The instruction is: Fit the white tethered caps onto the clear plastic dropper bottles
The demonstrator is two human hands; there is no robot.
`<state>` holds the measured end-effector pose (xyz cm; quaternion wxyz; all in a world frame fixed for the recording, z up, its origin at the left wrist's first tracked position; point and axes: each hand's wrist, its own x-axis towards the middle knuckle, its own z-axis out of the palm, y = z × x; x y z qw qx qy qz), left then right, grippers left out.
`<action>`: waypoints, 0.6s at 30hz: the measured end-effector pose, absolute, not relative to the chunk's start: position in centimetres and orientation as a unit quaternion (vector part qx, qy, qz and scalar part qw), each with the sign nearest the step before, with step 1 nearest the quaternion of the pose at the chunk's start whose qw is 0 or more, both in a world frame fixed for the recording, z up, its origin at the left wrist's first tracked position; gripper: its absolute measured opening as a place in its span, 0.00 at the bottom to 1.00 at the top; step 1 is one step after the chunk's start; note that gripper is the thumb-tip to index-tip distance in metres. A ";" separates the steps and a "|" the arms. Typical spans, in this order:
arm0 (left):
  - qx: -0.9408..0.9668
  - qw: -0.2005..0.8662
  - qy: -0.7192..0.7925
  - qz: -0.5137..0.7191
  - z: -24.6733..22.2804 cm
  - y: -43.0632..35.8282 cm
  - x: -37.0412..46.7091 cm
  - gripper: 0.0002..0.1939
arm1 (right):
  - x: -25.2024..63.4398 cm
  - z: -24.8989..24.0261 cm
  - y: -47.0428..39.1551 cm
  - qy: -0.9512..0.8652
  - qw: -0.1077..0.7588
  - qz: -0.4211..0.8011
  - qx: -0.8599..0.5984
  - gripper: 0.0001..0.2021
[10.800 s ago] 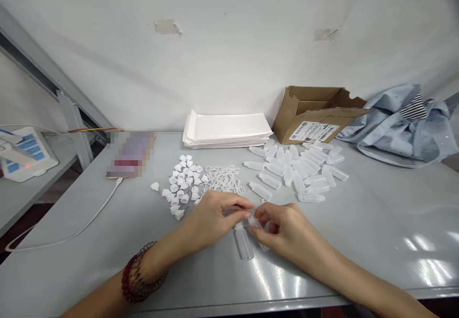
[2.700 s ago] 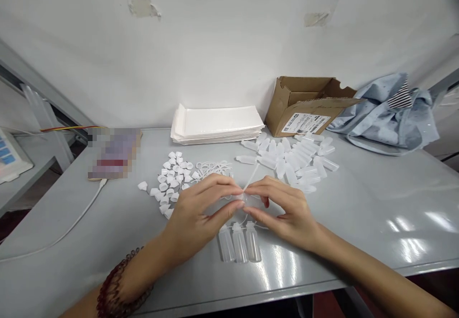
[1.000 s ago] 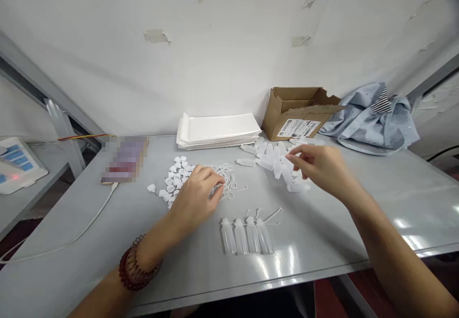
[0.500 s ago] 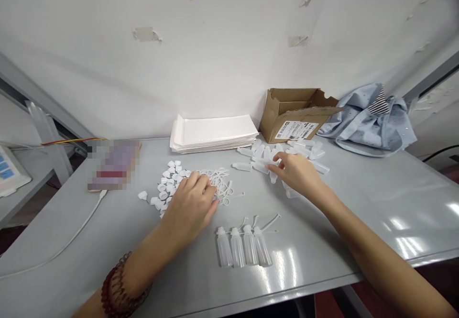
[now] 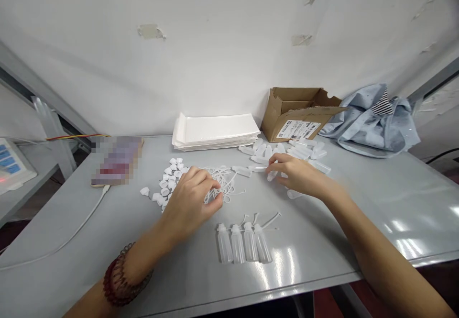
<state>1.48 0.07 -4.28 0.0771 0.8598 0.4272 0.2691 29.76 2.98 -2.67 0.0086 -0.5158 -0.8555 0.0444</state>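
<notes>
My left hand hovers over a tangled heap of thin white ring-ended straps, its thumb and forefinger apart. White caps lie in a loose pile to its left, partly hidden by the hand. My right hand has its fingertips on the end of a small translucent bottle, at the front of a scattered pile of similar bottles. Nearer me, several bottles with white tops and straps lie side by side.
Flat white sleeves are stacked by the wall. An open cardboard box and a light blue cloth bag sit at the back right. A blurred-out phone with a white cable lies at the left.
The thumb and forefinger of my left hand have spread wider. My right hand has shifted slightly left and down over the bottles, and a bottle beside it now lies at a different angle.
</notes>
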 end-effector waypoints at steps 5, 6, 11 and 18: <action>0.816 0.156 0.438 0.344 -3.8 -0.2 1.7 0.04 | 29.1 -2.7 3.0 -0.870 0.041 0.046 -0.490 0.14; 0.807 0.172 0.437 0.357 -3.7 -0.3 1.7 0.04 | 28.8 -2.6 2.8 -0.875 0.077 0.053 -0.475 0.12; 0.767 0.240 0.425 0.416 -3.0 -0.9 2.0 0.03 | 25.8 -2.3 0.3 -0.859 0.334 0.143 -0.362 0.13; 0.764 0.270 0.398 0.429 -3.0 -1.4 2.6 0.03 | 22.9 -3.5 -1.7 -0.857 0.382 0.137 -0.317 0.11</action>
